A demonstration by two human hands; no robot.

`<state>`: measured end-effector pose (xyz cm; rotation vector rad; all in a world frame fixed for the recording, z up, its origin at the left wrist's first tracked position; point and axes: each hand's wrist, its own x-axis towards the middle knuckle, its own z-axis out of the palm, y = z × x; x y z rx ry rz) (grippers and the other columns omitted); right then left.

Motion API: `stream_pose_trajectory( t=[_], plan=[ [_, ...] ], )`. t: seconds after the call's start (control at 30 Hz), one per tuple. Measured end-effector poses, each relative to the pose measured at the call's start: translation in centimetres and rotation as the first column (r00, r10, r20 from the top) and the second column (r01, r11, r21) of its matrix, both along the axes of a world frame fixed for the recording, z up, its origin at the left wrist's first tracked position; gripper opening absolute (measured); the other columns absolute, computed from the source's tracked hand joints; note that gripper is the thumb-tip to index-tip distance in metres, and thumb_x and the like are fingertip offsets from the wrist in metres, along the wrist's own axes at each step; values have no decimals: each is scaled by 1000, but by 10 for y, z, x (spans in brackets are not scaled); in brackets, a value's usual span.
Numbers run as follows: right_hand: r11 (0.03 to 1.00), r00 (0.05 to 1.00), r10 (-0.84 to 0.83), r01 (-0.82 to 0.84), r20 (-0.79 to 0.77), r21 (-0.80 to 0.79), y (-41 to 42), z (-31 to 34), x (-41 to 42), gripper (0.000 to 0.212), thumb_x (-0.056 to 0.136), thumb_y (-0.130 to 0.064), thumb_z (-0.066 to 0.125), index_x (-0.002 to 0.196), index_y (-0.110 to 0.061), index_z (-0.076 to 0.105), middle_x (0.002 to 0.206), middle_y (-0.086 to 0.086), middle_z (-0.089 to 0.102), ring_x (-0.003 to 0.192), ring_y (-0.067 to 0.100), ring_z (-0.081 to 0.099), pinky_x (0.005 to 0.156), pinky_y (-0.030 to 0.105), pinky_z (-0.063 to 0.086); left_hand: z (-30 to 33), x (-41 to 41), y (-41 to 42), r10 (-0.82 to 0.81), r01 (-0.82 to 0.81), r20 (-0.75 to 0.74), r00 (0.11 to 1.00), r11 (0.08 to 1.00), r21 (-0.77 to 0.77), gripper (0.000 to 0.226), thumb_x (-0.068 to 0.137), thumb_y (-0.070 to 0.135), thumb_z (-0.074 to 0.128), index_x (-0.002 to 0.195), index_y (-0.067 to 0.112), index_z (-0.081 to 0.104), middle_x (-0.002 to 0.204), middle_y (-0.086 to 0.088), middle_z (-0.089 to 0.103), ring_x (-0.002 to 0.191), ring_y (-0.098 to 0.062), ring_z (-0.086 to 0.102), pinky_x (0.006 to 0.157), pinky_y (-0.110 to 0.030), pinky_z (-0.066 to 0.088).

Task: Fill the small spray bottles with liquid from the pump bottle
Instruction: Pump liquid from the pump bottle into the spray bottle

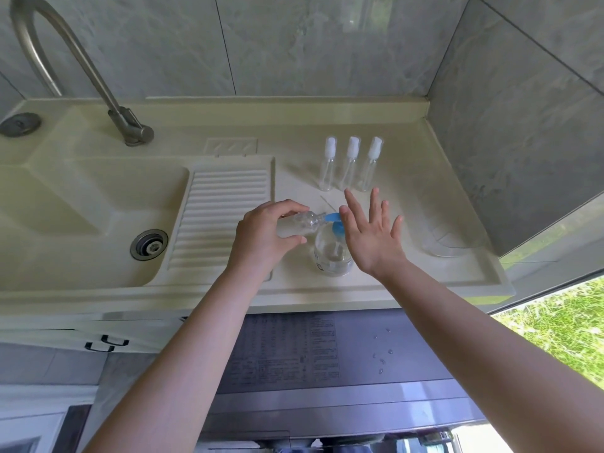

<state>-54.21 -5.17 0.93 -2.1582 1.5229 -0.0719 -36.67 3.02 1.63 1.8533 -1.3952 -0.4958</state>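
My left hand [266,235] grips a small clear spray bottle [302,222] with no cap, tilted on its side, its open neck at the blue spout of the pump bottle [331,250]. The pump bottle is clear with a blue pump head [336,223] and stands on the cream counter [408,197]. My right hand [371,230] is spread flat with straight fingers, its palm over the pump head. Three capped small spray bottles [349,163] stand upright in a row behind. A thin straw-like tube [327,202] lies on the counter near the spout.
A sink basin [81,217] with drain and a ribbed washboard [215,217] lies to the left, under a curved metal faucet [75,60]. A clear plastic container [451,237] sits at the right. Tiled walls close the back and right. A grey appliance top [327,354] is below the counter edge.
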Motion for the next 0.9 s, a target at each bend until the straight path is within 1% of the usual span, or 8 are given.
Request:
stream_pose_trajectory(
  t=[0.17, 0.27, 0.37, 0.47, 0.57, 0.63, 0.73, 0.9],
  plan=[
    [997, 1000, -25, 25, -5, -77, -6, 8, -2, 60, 101, -58, 9, 157, -40, -3, 164, 6, -24, 151, 28, -20, 119, 55, -14, 1, 1, -1, -3, 3, 11, 1000, 1000, -4, 49, 67, 15, 87, 109, 36, 71, 106, 17, 68, 102, -2, 62, 98, -33, 49],
    [994, 996, 25, -34, -83, -100, -5, 5, -2, 59, 100, -55, 2, 156, -41, -10, 162, 8, -27, 151, 30, -21, 119, 57, -12, 0, 0, -1, 1, -1, 3, 1000, 1000, -6, 50, 67, 15, 88, 108, 36, 71, 105, 17, 68, 101, 0, 62, 98, -29, 48],
    [993, 989, 56, -70, -140, -93, -3, 0, -3, 60, 97, -53, -3, 155, -40, -14, 161, 9, -30, 150, 32, -21, 119, 58, -10, 0, 0, -2, -2, 2, 15, 1000, 1000, 6, 50, 66, 17, 88, 107, 39, 70, 103, 16, 68, 101, -2, 62, 96, -33, 49],
    [994, 989, 53, -65, -137, -85, -8, 3, -5, 63, 98, -59, 0, 155, -39, -15, 161, 7, -32, 150, 30, -24, 119, 58, -13, 1, -1, -2, -2, 1, 33, 999, 1000, 15, 49, 67, 18, 87, 107, 41, 69, 102, 16, 67, 102, -5, 62, 96, -36, 50],
    [991, 990, 51, -67, -134, -116, -15, 10, -8, 67, 97, -66, 3, 156, -38, -15, 160, 5, -32, 149, 28, -26, 117, 56, -17, 1, -1, -1, 2, -2, 32, 999, 1000, 8, 50, 67, 18, 87, 107, 41, 69, 102, 17, 67, 101, -3, 61, 96, -34, 49],
    [990, 989, 65, -80, -132, -112, -14, 11, -8, 64, 98, -63, 2, 155, -39, -15, 160, 5, -32, 149, 28, -25, 118, 56, -16, 2, -2, -1, 7, -7, 26, 1000, 1000, -2, 50, 67, 18, 87, 108, 40, 69, 103, 17, 67, 101, -2, 61, 96, -32, 49],
    [994, 987, 86, -94, -134, -57, -7, 6, -8, 58, 100, -57, -1, 154, -42, -17, 161, 6, -31, 151, 30, -21, 120, 56, -12, 1, -4, -1, 6, -6, 16, 1000, 1000, -1, 50, 66, 17, 88, 106, 40, 70, 103, 17, 67, 100, 0, 61, 96, -30, 49],
    [996, 994, 59, -64, -89, -59, -9, 8, -7, 62, 99, -61, 2, 155, -40, -15, 160, 4, -32, 150, 28, -24, 119, 56, -15, 1, -2, 2, 9, -9, 23, 1000, 1000, 0, 49, 67, 16, 88, 108, 37, 70, 105, 18, 67, 102, 0, 61, 98, -30, 48]
  ],
)
